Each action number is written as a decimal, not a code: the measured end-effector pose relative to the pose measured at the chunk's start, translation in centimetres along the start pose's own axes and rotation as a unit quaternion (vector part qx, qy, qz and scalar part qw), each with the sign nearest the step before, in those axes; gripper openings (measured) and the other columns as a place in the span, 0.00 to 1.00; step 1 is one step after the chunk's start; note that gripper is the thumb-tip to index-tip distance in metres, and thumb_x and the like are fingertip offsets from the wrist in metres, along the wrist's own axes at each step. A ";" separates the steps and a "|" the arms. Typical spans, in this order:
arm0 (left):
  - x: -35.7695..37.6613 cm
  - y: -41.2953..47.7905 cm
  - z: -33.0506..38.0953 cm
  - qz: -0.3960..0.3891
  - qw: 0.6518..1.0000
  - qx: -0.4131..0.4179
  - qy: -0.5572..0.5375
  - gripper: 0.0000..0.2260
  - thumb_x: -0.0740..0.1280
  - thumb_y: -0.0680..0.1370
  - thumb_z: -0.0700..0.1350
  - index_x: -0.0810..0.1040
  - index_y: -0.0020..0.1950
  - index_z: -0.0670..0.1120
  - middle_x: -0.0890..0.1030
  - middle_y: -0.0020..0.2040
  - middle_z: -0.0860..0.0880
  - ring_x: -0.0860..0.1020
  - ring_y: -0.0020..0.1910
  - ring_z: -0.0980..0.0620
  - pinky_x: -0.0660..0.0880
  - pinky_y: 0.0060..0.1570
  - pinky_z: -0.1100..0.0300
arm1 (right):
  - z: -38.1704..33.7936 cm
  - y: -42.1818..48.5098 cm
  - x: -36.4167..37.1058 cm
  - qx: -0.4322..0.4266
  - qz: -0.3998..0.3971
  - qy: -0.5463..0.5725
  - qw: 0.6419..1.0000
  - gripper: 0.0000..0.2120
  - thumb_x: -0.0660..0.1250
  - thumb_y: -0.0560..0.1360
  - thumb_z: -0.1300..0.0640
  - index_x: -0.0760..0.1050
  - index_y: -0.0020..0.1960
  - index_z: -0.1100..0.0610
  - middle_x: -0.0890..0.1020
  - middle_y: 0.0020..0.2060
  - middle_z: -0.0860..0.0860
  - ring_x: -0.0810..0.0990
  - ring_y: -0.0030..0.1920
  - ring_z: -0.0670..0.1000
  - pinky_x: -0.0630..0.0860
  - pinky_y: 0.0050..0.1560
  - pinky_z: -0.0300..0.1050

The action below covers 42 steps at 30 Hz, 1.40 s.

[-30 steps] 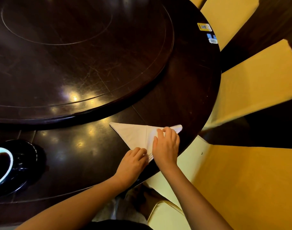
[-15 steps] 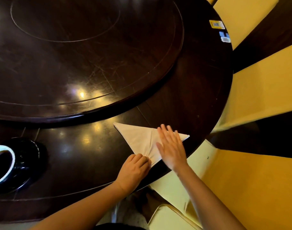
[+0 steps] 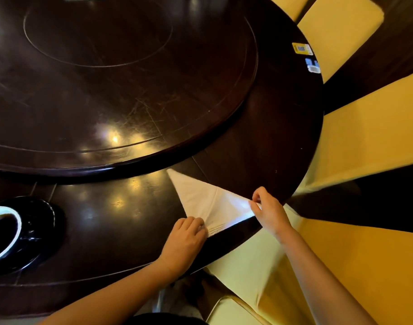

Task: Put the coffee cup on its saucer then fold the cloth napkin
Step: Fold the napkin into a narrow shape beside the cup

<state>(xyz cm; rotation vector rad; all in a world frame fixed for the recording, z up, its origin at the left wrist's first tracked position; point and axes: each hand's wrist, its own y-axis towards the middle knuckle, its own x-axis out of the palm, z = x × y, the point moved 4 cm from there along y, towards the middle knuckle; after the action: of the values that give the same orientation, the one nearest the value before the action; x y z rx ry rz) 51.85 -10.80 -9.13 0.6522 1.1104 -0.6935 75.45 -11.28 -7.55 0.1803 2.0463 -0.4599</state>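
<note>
A white cloth napkin (image 3: 206, 200), folded into a triangle, lies flat near the round table's near edge. My left hand (image 3: 185, 240) rests with curled fingers on the napkin's near corner and holds it down. My right hand (image 3: 268, 211) pinches the napkin's right corner between thumb and fingers. At the far left a dark coffee cup (image 3: 4, 233) with a white rim stands on its black saucer (image 3: 40, 231), partly cut off by the frame edge.
The dark wooden table (image 3: 271, 141) carries a large raised turntable (image 3: 121, 85). Two stickers (image 3: 306, 56) sit near the table's far right edge. Yellow-covered chairs (image 3: 369, 132) ring the table on the right and at the near side.
My right hand has slid from pressing flat on the napkin to its right corner and now pinches it. The left hand stays on the near corner. The view has shifted slightly.
</note>
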 end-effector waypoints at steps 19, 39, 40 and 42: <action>-1.0 -1.8 -3.4 -0.004 1.000 0.018 -0.009 0.10 0.73 0.69 0.49 0.82 0.49 0.52 0.83 0.48 0.53 0.81 0.50 0.54 0.74 0.56 0.59 | -1.4 -11.0 0.1 -0.099 -0.012 0.170 0.980 0.22 0.69 0.72 0.61 0.68 0.53 0.35 0.77 0.50 0.42 0.76 0.50 0.40 0.73 0.45 0.29; -0.5 -1.7 -3.7 0.090 0.901 -0.376 -0.199 0.06 0.64 0.76 0.53 0.78 0.47 0.52 0.76 0.43 0.56 0.68 0.47 0.57 0.59 0.48 0.61 | -11.4 9.1 4.3 0.002 0.024 0.212 0.977 0.08 0.65 0.75 0.54 0.77 0.48 0.58 0.79 0.40 0.51 0.78 0.44 0.53 0.77 0.48 0.52; -0.4 -1.7 -3.8 0.090 0.893 -0.389 -0.209 0.05 0.65 0.76 0.52 0.77 0.47 0.52 0.75 0.43 0.56 0.68 0.46 0.57 0.59 0.48 0.62 | -11.4 9.4 4.8 -0.002 0.037 0.193 0.981 0.08 0.64 0.76 0.54 0.77 0.48 0.58 0.78 0.41 0.51 0.78 0.45 0.53 0.77 0.49 0.54; -0.3 -1.7 -4.0 0.085 0.887 -0.401 -0.211 0.04 0.64 0.76 0.52 0.76 0.46 0.52 0.74 0.43 0.57 0.68 0.46 0.58 0.58 0.49 0.63 | -11.7 9.6 5.2 -0.023 0.071 0.136 0.988 0.08 0.63 0.76 0.52 0.77 0.48 0.57 0.78 0.43 0.50 0.76 0.48 0.53 0.75 0.51 0.52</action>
<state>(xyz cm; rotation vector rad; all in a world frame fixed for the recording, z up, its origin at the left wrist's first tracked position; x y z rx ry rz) 48.20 -8.73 -10.25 -0.1199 0.8120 -0.1590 66.43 1.81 -9.33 0.3758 2.2894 -0.3135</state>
